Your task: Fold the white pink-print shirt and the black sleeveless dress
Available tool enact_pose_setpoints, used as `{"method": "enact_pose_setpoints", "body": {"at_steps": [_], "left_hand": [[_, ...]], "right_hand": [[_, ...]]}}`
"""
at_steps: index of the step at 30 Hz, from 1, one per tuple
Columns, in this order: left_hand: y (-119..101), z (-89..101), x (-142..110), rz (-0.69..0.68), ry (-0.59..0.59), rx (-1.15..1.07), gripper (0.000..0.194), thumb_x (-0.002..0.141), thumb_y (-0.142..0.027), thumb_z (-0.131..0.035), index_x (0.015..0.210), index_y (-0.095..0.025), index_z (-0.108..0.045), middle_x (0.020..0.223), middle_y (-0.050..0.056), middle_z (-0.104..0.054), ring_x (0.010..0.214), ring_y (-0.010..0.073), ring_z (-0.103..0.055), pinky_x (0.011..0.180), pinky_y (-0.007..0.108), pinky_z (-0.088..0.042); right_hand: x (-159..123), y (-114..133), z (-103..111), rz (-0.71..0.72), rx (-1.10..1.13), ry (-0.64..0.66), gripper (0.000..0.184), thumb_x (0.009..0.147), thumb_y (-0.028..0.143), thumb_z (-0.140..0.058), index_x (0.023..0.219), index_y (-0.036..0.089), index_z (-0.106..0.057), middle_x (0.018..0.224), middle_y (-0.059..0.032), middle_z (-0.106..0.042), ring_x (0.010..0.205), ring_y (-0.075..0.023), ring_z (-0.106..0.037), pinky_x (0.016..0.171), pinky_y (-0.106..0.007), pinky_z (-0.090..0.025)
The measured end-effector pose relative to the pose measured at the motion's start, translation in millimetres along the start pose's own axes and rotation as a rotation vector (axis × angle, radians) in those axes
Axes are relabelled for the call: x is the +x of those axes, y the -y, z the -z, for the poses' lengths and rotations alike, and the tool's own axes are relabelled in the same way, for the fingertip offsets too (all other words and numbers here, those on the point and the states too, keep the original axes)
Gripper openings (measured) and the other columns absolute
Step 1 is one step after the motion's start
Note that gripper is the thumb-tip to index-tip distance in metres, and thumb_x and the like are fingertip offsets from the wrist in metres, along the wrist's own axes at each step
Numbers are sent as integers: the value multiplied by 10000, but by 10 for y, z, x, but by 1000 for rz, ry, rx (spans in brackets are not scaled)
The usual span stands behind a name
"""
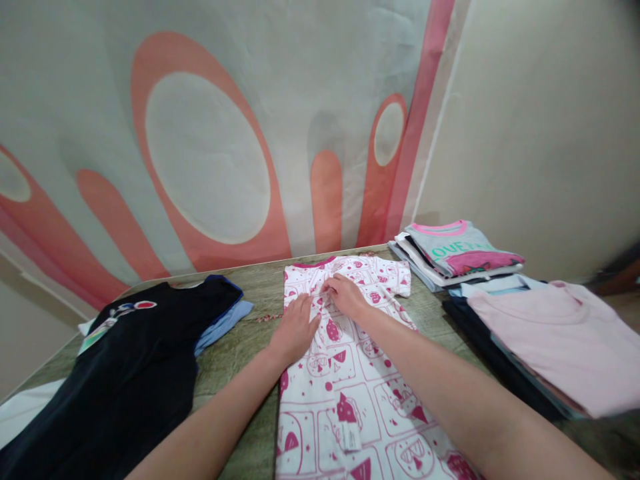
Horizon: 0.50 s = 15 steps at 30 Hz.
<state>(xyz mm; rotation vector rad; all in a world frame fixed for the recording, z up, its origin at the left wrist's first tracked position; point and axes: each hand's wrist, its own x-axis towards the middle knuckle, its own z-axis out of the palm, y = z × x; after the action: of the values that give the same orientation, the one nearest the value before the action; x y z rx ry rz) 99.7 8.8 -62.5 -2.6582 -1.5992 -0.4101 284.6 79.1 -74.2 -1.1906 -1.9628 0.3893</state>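
A white short-sleeved shirt with a pink cartoon print and a dark pink neckband lies lengthwise in front of me. Its left side is a straight edge with no sleeve showing, while the right sleeve sticks out sideways. My left hand rests on the upper left part, open, fingers stretched along the cloth. Just right of it, my right hand has its fingers bent and closed on the shirt's fabric below the neckband. A small white label shows lower on the garment.
A black T-shirt lies at left over blue cloth. On the right are a folded stack topped by a grey and pink shirt and another topped by a pale pink shirt. The wood-patterned table meets a printed wall panel.
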Motion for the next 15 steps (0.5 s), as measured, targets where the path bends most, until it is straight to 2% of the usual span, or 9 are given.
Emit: {"method": "enact_pose_setpoints", "body": {"at_steps": [5,10,12,15], "left_hand": [[25,227,-228,-41,178,48,587,972,-429,-269,1445,-86,-326,1533,164,-286,1427,248,-235,1150,425,-228],[57,513,-506,-42,300,141,558,919,-387,-374,1397,-105,-431,1492,168,-366,1396,276,-308,1143,449,-233],[-29,540,-523,-53,289,144,539,914,-327,-365,1402,-105,-426,1490,159,-374,1398,262,-308,1145,437,-238],[-243,412,-491,-58,183,87,569,953,-317,-292,1469,-78,-294,1535,154,-283,1424,227,-244,1142,403,-269]], "right_hand": [[-3,-26,-3,40,-18,-5,289,771,31,-483,835,219,-692,873,-16,-611,851,-159,-580,797,-249,-422],[-7,-7,-8,33,-37,14,283,778,35,-492,832,223,-696,844,-15,-599,825,-159,-573,766,-249,-424],[-8,5,-15,36,-55,14,279,781,36,-497,833,223,-697,849,-20,-597,838,-165,-572,775,-257,-423],[-16,20,-18,42,-67,0,265,783,40,-506,834,220,-694,861,-24,-597,862,-172,-570,800,-267,-421]]}}
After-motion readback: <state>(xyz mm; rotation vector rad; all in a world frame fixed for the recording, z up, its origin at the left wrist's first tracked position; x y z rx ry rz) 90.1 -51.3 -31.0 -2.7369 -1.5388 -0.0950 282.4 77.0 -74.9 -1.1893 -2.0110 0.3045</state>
